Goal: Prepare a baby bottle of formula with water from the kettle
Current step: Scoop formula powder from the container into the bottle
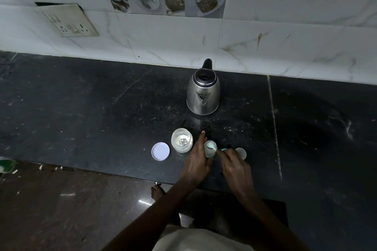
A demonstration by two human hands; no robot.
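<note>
Right fingers (224, 154) pinch the handle of a small spoon (211, 146), tips pressed together on it. The spoon bowl sits right over the mouth of the baby bottle (210, 152); I can't tell whether it is loaded or whether powder is falling. The right hand (237, 166) hangs above the counter (102, 118). The left hand (195, 162) grips the bottle from its left side, index finger (202, 137) straight and pointing forward along it, thumb curled round the near side (other fingers hidden behind the bottle). The bottle stands upright between the two hands, near the counter's front edge. Step in hand looks like scooping formula into the bottle; water likely not poured yet. Just left of the bottle is an open jar (182, 140) with white powder low in it, its lid (160, 151) flat beside it. Right of the bottle are a teal piece (224, 149) and a pale cap (242, 153), half hidden by the right hand. The kettle (203, 91) stands well behind the bottle, spout facing the person and handle on the wall side. Next move probably calls for tipping the spoon clean, parking it, then reaching over bottle and jar for that far handle, so knocking one is a risk. There is wide bare counter left and right for parking things — the front edge is close to the wrists, so slide items back, not forward.
</note>
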